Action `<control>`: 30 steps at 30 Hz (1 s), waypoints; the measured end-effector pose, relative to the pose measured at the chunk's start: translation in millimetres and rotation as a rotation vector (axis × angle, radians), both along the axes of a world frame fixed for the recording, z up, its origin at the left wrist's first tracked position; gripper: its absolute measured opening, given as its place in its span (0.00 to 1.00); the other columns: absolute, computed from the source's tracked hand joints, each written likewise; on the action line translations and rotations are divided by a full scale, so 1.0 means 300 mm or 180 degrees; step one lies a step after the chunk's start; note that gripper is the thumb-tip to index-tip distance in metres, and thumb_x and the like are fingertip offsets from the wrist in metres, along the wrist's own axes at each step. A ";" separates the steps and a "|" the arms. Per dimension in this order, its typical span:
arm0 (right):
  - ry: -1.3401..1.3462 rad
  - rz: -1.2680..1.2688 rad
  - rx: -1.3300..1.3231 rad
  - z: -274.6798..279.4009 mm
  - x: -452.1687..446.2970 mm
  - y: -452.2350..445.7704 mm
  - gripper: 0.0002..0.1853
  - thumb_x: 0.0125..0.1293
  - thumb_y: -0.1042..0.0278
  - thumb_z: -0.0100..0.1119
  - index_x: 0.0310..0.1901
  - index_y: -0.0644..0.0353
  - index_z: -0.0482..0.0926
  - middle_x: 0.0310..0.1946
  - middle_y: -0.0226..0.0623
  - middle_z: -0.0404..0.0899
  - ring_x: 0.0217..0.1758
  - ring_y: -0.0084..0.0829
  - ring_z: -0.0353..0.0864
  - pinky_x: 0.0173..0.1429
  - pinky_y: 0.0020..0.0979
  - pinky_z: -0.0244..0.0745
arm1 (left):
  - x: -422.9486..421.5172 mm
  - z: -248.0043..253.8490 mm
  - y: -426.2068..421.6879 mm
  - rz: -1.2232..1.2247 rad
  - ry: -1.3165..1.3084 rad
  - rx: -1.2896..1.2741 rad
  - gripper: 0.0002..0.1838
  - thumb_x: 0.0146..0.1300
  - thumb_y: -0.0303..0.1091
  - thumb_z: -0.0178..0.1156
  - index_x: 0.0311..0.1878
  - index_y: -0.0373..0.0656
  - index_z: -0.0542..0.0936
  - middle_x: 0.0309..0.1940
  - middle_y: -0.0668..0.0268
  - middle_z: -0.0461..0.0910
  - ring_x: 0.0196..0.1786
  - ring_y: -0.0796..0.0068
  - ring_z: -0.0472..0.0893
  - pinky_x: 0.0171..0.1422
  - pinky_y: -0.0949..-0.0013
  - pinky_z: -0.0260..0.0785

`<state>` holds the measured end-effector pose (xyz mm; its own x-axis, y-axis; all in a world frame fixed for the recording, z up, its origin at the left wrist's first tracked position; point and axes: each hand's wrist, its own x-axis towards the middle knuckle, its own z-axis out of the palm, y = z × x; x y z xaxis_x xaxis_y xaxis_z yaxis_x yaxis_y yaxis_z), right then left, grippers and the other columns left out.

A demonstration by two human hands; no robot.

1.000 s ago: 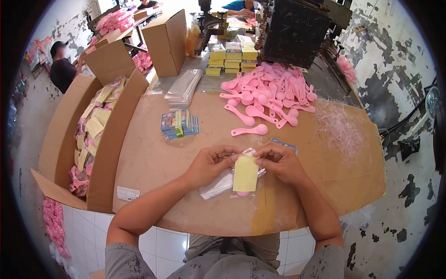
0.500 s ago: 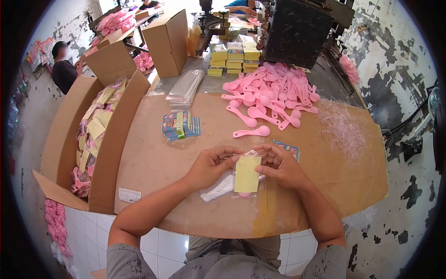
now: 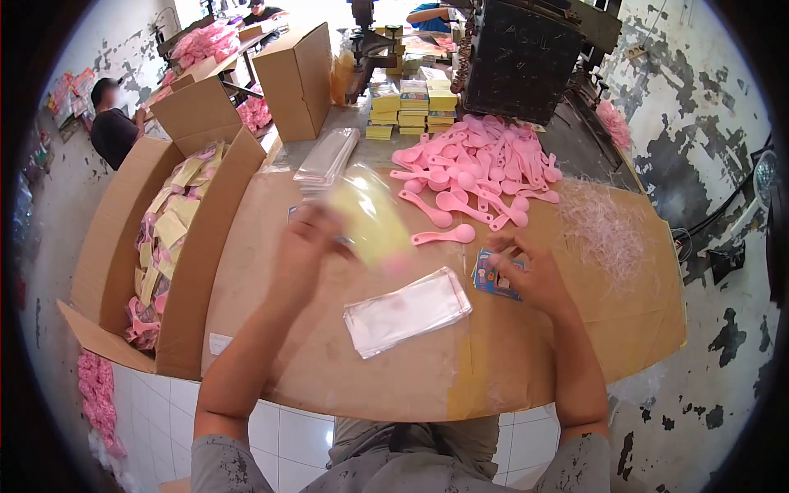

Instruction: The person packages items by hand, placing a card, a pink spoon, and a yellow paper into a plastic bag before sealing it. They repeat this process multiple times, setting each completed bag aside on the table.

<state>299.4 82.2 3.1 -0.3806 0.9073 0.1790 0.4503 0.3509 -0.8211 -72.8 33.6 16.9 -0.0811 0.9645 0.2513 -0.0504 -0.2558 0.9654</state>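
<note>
My left hand (image 3: pixel 311 238), blurred by motion, grips a clear bag (image 3: pixel 370 215) holding a yellow card and something pink at its lower end. My right hand (image 3: pixel 526 267) has its fingers apart and is over a small stack of blue cards (image 3: pixel 491 275). Between and below the hands lies a stack of clear plastic bags (image 3: pixel 407 314). Beyond it, a single pink spoon (image 3: pixel 444 235) lies in front of a heap of pink spoons (image 3: pixel 485 164). The other card stack is mostly hidden behind my left hand.
An open carton (image 3: pixel 218 246) of bagged items stands at the left. More clear bags (image 3: pixel 327 156), stacked cards (image 3: pixel 413 103) and an upright box (image 3: pixel 296 82) are farther back. Plastic strands (image 3: pixel 604 230) lie at the right. A person (image 3: pixel 113 127) is at the far left.
My left hand has carried the filled bag up and to the left, off the bag stack. My right hand has let go of it and moved right, to the blue cards.
</note>
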 end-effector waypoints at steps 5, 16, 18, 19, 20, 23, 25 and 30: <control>-0.1124 -0.0352 0.1034 -0.001 0.101 0.039 0.20 0.65 0.64 0.73 0.56 0.64 0.84 0.55 0.44 0.81 0.59 0.43 0.82 0.65 0.41 0.76 | -0.119 0.207 -0.007 0.1059 -0.2620 0.0936 0.26 0.82 0.52 0.43 0.67 0.41 0.74 0.52 0.59 0.83 0.56 0.65 0.84 0.54 0.58 0.81; -0.0763 -0.0100 0.0074 0.006 0.112 0.045 0.11 0.62 0.74 0.74 0.44 0.65 0.82 0.43 0.40 0.83 0.45 0.36 0.84 0.51 0.38 0.80 | 0.224 -0.124 -0.012 -0.0594 0.3035 0.0878 0.16 0.61 0.37 0.78 0.49 0.41 0.88 0.44 0.64 0.82 0.47 0.72 0.81 0.50 0.66 0.74; -0.0690 -0.0100 -0.0021 0.024 0.102 0.038 0.10 0.64 0.75 0.73 0.44 0.65 0.82 0.42 0.37 0.85 0.43 0.32 0.84 0.50 0.35 0.80 | 0.223 -0.143 0.005 -0.0641 0.2746 0.0693 0.13 0.62 0.34 0.77 0.47 0.41 0.88 0.40 0.64 0.83 0.39 0.72 0.81 0.44 0.66 0.75; -0.0341 -0.0016 -0.0146 0.030 0.097 0.035 0.09 0.65 0.75 0.72 0.44 0.64 0.83 0.43 0.36 0.86 0.43 0.30 0.84 0.51 0.35 0.80 | 0.218 -0.143 0.008 -0.0745 0.2471 0.0331 0.13 0.62 0.34 0.76 0.46 0.40 0.88 0.38 0.63 0.83 0.36 0.71 0.81 0.42 0.65 0.75; 0.0018 0.0065 -0.0273 0.035 0.091 0.030 0.08 0.66 0.75 0.72 0.44 0.64 0.83 0.43 0.35 0.87 0.44 0.28 0.84 0.52 0.34 0.80 | 0.213 -0.143 0.011 -0.0848 0.2199 -0.0025 0.12 0.62 0.33 0.76 0.46 0.40 0.88 0.36 0.62 0.83 0.33 0.70 0.81 0.40 0.65 0.75; 0.1243 0.0474 -0.1003 0.042 0.033 -0.024 0.07 0.69 0.75 0.71 0.46 0.63 0.84 0.45 0.32 0.87 0.46 0.24 0.85 0.54 0.34 0.80 | 0.224 -0.149 0.004 -0.0607 0.1691 -0.0154 0.11 0.63 0.31 0.75 0.45 0.38 0.87 0.32 0.63 0.84 0.29 0.74 0.79 0.36 0.66 0.74; 0.1316 0.0658 -0.1105 0.008 -0.030 -0.066 0.08 0.69 0.75 0.70 0.47 0.63 0.84 0.46 0.31 0.87 0.48 0.24 0.85 0.54 0.34 0.80 | 0.223 -0.142 -0.001 -0.0662 0.1801 -0.0204 0.09 0.65 0.31 0.75 0.45 0.39 0.87 0.36 0.67 0.86 0.31 0.82 0.77 0.37 0.72 0.72; 0.0132 0.0854 0.0213 -0.050 -0.144 -0.096 0.10 0.68 0.76 0.71 0.50 0.62 0.85 0.45 0.34 0.87 0.50 0.27 0.86 0.54 0.34 0.81 | 0.205 -0.141 -0.002 -0.0628 0.1504 -0.0184 0.08 0.70 0.31 0.71 0.46 0.38 0.85 0.39 0.68 0.88 0.34 0.84 0.79 0.40 0.74 0.73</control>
<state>256.3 53.3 -12.0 -0.5967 0.7608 0.2554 0.3006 0.5070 -0.8079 -11.3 32.9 -25.5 0.2132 0.9634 0.1623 0.3528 -0.2308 0.9068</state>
